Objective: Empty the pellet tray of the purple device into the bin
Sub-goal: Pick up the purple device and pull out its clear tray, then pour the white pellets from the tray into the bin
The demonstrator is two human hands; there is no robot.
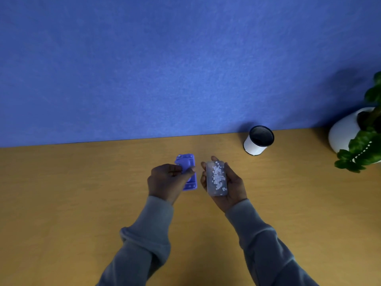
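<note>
The purple device (188, 164) is a flat rectangular block held over the middle of the wooden table, and my left hand (167, 180) grips its left side, covering part of it. The clear pellet tray (216, 178) is separate from the device and lies flat in the palm of my right hand (233, 185), just to the right of the device. Several small white pellets sit in the tray. The bin (258, 140) is a small white cup with a dark inside, standing upright at the back of the table, up and to the right of my right hand.
A blue felt wall (185, 69) rises behind the table's (82, 203) back edge. A white pot (344, 129) with a green leafy plant (362, 151) stands at the far right, beyond the bin.
</note>
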